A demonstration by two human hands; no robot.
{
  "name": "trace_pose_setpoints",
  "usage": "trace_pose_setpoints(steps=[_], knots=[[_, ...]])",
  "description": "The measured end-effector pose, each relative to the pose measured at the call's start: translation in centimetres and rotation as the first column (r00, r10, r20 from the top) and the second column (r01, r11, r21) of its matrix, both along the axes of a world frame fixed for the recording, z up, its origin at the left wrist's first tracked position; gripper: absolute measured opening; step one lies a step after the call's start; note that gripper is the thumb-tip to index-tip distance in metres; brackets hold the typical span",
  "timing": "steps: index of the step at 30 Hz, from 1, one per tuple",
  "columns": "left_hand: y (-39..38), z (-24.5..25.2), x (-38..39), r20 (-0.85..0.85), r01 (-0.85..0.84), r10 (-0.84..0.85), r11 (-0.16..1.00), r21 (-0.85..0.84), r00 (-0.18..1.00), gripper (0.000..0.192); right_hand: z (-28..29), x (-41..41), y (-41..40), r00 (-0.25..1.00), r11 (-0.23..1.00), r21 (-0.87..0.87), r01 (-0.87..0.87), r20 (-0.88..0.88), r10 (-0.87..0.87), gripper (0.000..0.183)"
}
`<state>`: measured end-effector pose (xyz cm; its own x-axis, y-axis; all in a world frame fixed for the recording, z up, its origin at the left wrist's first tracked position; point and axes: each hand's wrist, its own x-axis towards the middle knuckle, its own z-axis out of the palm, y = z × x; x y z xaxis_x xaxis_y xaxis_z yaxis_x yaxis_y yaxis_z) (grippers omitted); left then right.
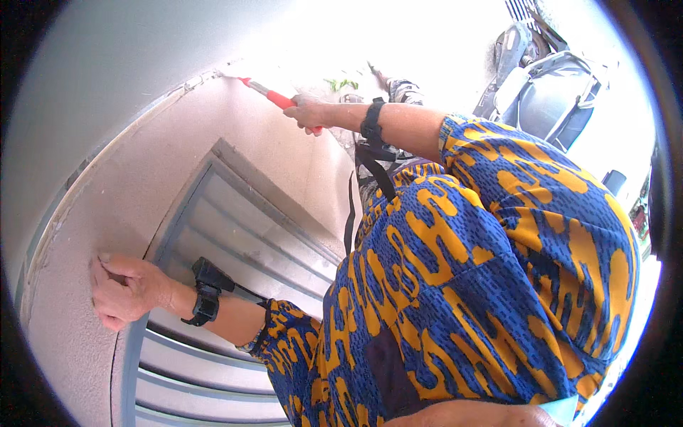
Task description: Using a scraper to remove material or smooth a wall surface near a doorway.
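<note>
My right hand (309,113) grips the red handle of a long tool (279,100) with a metal shaft and a red part near its far end. The tool's tip reaches the rough seam (200,80) along the top edge of the pinkish wall (160,155); glare hides the tip's shape. My left hand (125,291) rests against this wall beside the grey frame of a louvred window (133,347), fingers curled. Whether it holds anything small cannot be made out. Black straps with devices are on both wrists.
A grey slatted window panel (245,229) is close below my arms. A parked motorbike or scooter (549,96) stands at the upper right. Green leaves (341,84) lie on the brightly lit ground beyond my right hand. A smooth grey surface (96,80) borders the seam at the left.
</note>
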<state>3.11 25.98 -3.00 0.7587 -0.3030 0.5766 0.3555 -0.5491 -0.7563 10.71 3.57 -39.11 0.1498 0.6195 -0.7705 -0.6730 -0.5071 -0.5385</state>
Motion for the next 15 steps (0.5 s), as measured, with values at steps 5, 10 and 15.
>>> trace_pose_setpoints(steps=[5,10,15], knots=[[-0.2,-0.2,-0.7,0.001,-0.095,0.095,0.995,-0.005,0.995,0.026,-0.4,0.2,4.8,0.997,0.998,-0.049,-0.036,0.065,0.039,0.028],[-0.9,-1.2,1.9,0.031,0.07,-0.071,0.997,0.026,0.997,0.029,-5.6,3.8,9.3,0.985,0.98,-0.111,0.163,-0.039,-0.168,0.021],[-1.1,-0.3,0.4,0.024,0.04,-0.042,0.998,0.048,0.999,0.028,0.5,1.9,4.1,0.999,0.996,-0.083,-0.011,-0.041,0.008,0.034]])
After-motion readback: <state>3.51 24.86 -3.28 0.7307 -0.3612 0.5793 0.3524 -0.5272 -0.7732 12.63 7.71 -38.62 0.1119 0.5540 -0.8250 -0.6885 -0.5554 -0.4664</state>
